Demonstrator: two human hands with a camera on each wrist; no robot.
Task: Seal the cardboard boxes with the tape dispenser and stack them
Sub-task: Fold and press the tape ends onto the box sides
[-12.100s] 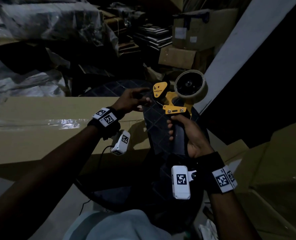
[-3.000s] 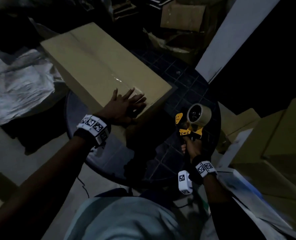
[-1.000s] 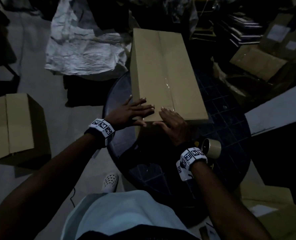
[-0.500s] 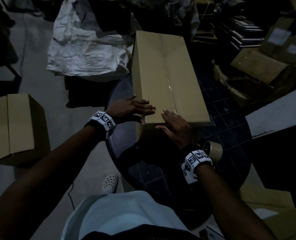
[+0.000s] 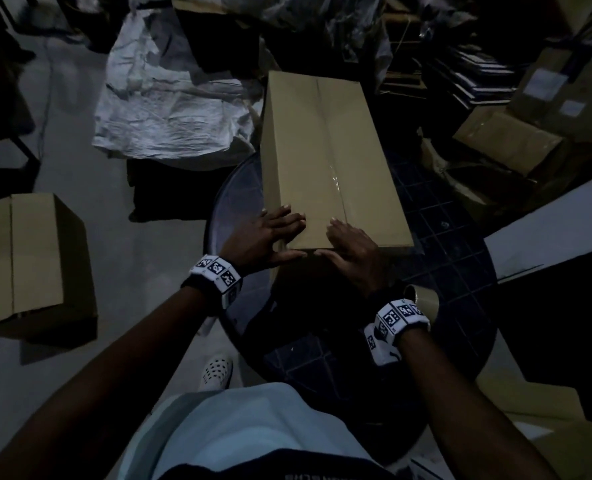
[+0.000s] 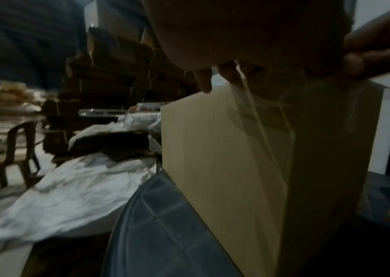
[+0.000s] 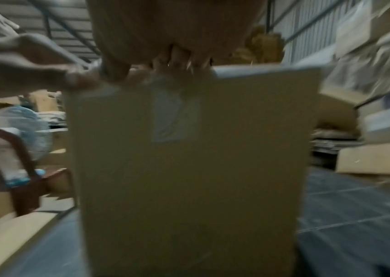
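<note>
I see a dark round table (image 5: 460,244) with grid-pattern top | long taped cardboard box (image 5: 325,157) lying flat on it, far end overhanging the rim | tape dispenser (image 5: 422,301) resting on it near my right wrist

The tape dispenser (image 5: 422,301) is being largely hidden behind the right wrist at the lower right of the head view, only its tape roll being shown, and in the left wrist view just a yellow scrap of it is being cut off by the right edge. The near end face of the cardboard box (image 5: 325,161) is being lost in shadow below both hands in the head view. Everything in the right wrist view is being smeared by blur.
</note>
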